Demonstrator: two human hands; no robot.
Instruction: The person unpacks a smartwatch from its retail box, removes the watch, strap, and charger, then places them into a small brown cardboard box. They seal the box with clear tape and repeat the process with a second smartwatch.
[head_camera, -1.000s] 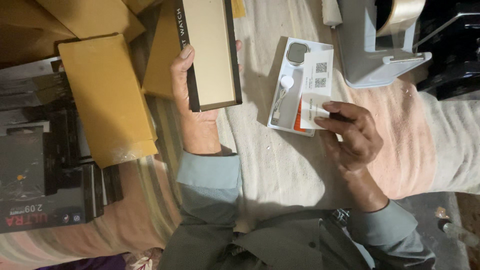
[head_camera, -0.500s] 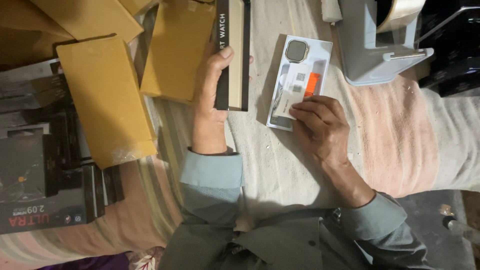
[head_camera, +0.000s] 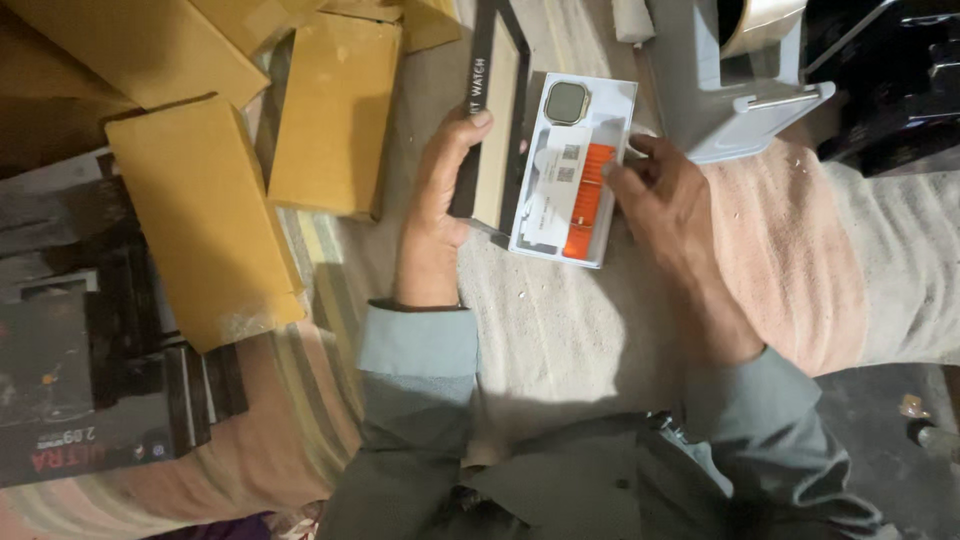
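Observation:
My left hand (head_camera: 437, 205) grips a long black box lid (head_camera: 490, 120) with a tan inside, tilted on its edge. Right beside it lies a white tray (head_camera: 573, 170) that carries a watch with a square face (head_camera: 566, 102), an orange strap (head_camera: 585, 200) and a small white card (head_camera: 548, 190). My right hand (head_camera: 668, 200) presses against the tray's right edge, fingers on the strap side. Tray and lid touch each other on a pale cloth surface (head_camera: 560, 330).
Several plain brown cardboard boxes (head_camera: 205, 215) lie at the left and top left. Dark printed product boxes (head_camera: 90, 390) are stacked at the far left. A grey tape dispenser (head_camera: 735, 90) stands at the top right, on a pink cloth (head_camera: 790, 250).
The left hand has turned the black lid onto its edge and brought it next to the tray. The right hand slid the tray toward the lid, and the orange strap now shows.

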